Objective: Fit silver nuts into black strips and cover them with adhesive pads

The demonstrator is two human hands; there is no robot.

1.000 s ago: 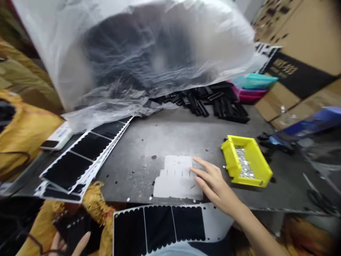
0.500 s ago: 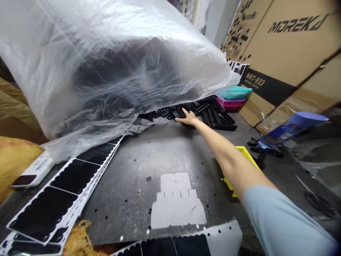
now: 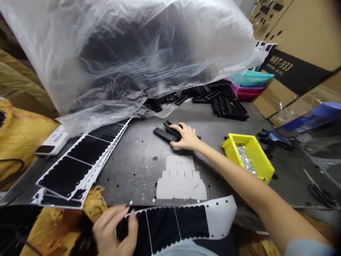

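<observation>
My right hand (image 3: 188, 138) is over several long black plastic pieces (image 3: 166, 134) on the grey table, its fingers wrapped over them. Part of these pieces is hidden under the hand. Blurred at the bottom, my left hand (image 3: 114, 231) has its thumb apart from the fingers. It is beside the left end of a white-backed sheet of black stickers (image 3: 163, 227) with scalloped edges, at the table's near edge. Whether it touches the sheet I cannot tell. A heap of similar black pieces (image 3: 221, 101) lies at the back, partly under clear plastic.
A large clear plastic bag (image 3: 160, 46) bulges over the back. More sticker sheets (image 3: 85, 156) are stacked at left beside a white device (image 3: 53, 140). On the right are a yellow bin (image 3: 262, 161) of small metal bits, scissors (image 3: 319, 192) and a cardboard box (image 3: 301, 67). White paper (image 3: 182, 181) lies mid-table.
My right hand has come back from the heap toward me, bringing several black pieces onto the open table. My left hand has entered at the bottom. The view has shifted, showing the yellow bin fully.
</observation>
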